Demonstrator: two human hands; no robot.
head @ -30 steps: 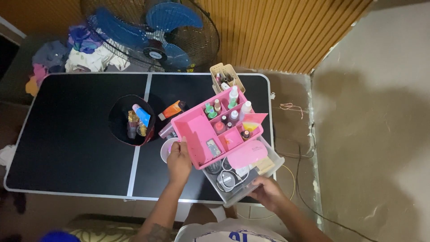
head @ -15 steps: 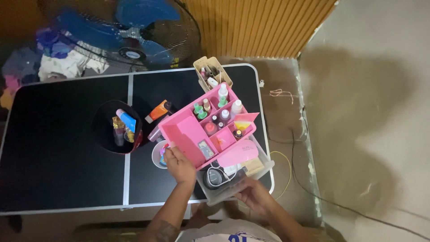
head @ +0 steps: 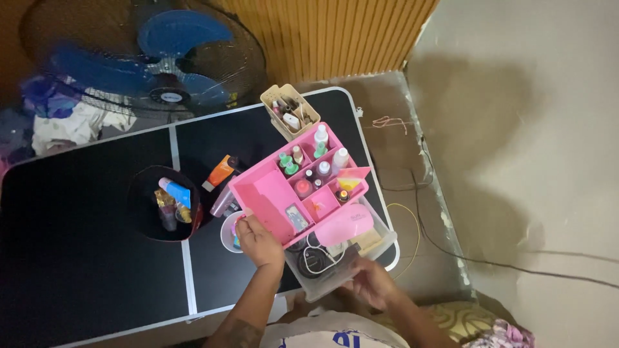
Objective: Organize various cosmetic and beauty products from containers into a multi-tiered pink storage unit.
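Note:
A pink divided tray (head: pixel 271 190) holding several small bottles rests tilted over a clear plastic box (head: pixel 380 241) at the black table's right end. My left hand (head: pixel 258 240) grips the pink tray's near left edge. My right hand (head: pixel 371 283) holds the clear box's near side from below. Inside the clear box lie a pink rounded device (head: pixel 345 222), a white cable and a dark round item.
A black bowl (head: pixel 138 209) with tubes stands left of the tray. An orange tube (head: pixel 219 173) and a small clear cup (head: pixel 229 235) sit nearby. A beige caddy (head: pixel 290 113) stands behind. A blue fan (head: pixel 155 58) and clothes are beyond the table (head: pixel 77 270); cables lie on the floor.
The view has shifted so the table sits lower and further left in frame. My hands keep their hold on the pink tray and clear box.

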